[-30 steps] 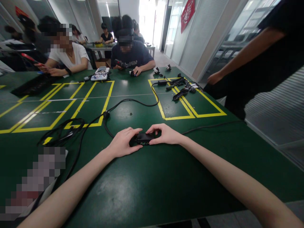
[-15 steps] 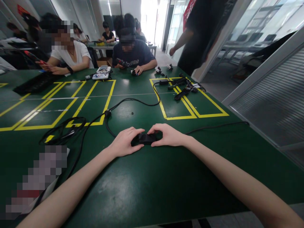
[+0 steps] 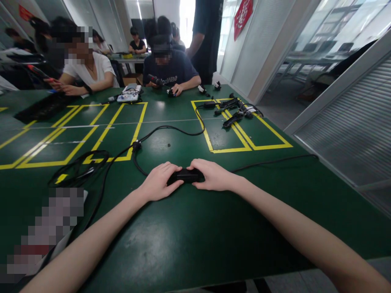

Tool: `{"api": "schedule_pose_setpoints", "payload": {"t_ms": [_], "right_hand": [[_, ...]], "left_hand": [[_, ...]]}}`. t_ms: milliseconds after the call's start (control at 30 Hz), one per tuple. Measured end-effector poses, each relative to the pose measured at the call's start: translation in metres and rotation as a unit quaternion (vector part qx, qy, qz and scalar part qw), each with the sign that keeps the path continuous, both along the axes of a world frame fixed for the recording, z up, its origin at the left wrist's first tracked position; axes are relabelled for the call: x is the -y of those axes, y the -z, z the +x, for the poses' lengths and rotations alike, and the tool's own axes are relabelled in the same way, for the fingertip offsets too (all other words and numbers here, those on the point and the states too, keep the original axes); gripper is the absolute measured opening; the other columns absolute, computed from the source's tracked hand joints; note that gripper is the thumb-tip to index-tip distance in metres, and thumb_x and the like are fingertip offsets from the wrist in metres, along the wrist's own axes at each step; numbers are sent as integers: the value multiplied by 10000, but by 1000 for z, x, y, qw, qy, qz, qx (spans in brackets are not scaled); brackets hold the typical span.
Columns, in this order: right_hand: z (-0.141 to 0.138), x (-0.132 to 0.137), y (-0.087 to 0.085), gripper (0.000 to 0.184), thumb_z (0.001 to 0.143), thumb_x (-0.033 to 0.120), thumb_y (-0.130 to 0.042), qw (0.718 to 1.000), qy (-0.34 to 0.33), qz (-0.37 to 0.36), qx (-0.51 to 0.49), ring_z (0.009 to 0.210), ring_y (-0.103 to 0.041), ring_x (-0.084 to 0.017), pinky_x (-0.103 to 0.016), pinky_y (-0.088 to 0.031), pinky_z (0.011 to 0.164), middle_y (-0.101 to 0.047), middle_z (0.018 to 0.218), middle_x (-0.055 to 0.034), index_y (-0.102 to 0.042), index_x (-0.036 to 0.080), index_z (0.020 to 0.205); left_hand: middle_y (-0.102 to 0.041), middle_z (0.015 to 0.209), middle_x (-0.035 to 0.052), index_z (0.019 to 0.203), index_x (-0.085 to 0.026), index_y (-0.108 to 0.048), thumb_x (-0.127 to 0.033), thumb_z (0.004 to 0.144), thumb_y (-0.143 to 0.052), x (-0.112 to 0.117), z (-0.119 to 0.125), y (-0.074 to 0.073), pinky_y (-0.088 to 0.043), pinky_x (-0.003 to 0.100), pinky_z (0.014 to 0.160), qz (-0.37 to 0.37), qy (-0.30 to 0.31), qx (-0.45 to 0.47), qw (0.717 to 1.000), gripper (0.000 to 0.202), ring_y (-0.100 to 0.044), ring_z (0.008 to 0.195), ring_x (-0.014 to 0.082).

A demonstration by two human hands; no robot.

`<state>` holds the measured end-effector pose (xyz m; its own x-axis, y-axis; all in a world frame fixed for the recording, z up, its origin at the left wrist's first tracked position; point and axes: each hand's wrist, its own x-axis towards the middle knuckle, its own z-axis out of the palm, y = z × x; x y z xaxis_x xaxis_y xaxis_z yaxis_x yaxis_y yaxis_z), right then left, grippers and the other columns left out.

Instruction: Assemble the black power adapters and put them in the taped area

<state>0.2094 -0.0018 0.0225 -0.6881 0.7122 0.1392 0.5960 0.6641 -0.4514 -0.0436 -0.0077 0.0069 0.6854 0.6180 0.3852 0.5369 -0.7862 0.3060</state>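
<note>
The black box point(image 3: 187, 175) is at the green tabletop point(image 3: 183, 236), in front of the person and between the two hands; whether it rests there or is slightly raised, I cannot tell. The grip of the left hand point(image 3: 161, 181) is closed around its left end, and the grip of the right hand point(image 3: 212, 175) holds its right end, thumbs on the near side. As for progress, the taking of the box in both hands is done. The faces that I can see look whole, with no noticeable gap, but the fingers cover both ends, so I cannot say if everything is seated. Neither hand has let go, therefore I judge that the handling is not finished. The long axis of the box lies from left to right, across the view, roughly parallel to the near edge. One end points to each palm; which one is the front is not visible. A cable with a black plug point(image 3: 136, 145) passes behind the left hand, and a thin cable point(image 3: 275, 161) goes from behind the right wrist toward the right; whether they are joined to the box is hidden.
</note>
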Motion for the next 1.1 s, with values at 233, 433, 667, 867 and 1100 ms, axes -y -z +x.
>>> {"api": "schedule_pose_setpoints", "payload": {"t_ms": [233, 433, 667, 867, 1100], "right_hand": [[-9, 4, 15, 284, 868, 141, -653, 996, -12, 84, 34, 997, -666, -252, -345, -511, 821, -680, 1069, -112, -574, 164, 1139], [-7, 2, 18, 246, 1009, 256, -571, 989, -22, 127, 69, 896, -702, -234, -326, -494, 766, -706, 1071, -120, -578, 140, 1226], [-3, 2, 21, 310, 1052, 370, -525, 982, -19, 169, 82, 768, -703, -201, -304, -433, 667, -738, 1090, -99, -593, 168, 1277], [-5, 3, 21, 385, 1034, 475, -551, 976, -11, 208, 64, 772, -704, -210, -307, -423, 667, -744, 1012, -97, -624, 157, 1238], [-6, 3, 20, 359, 1060, 478, -501, 977, -22, 204, 60, 741, -706, -200, -306, -404, 656, -766, 932, -79, -652, 158, 1127]], "left_hand": [[-715, 1046, 104, 1214, -160, -591, -348, 945, -603, 3, 4, -1, -553, 388, 836, 11, -9, -54, 998, 328, -676, 936, 256], [-730, 1026, 88, 1225, -174, -604, -336, 1009, -541, 1, 0, 3, -554, 352, 800, 18, -16, -52, 998, 277, -694, 907, 228], [-739, 1002, 98, 1211, -152, -622, -380, 1033, -515, 2, 2, 0, -547, 367, 789, 49, -21, -58, 997, 308, -686, 897, 240], [-749, 1071, 127, 1254, -142, -624, -407, 1039, -508, 4, 3, 1, -537, 384, 808, 101, -20, -66, 992, 360, -676, 931, 251], [-755, 1060, 128, 1235, -129, -631, -397, 1049, -487, 5, 4, -1, -548, 379, 818, 113, -7, -40, 993, 357, -686, 948, 248]]}}
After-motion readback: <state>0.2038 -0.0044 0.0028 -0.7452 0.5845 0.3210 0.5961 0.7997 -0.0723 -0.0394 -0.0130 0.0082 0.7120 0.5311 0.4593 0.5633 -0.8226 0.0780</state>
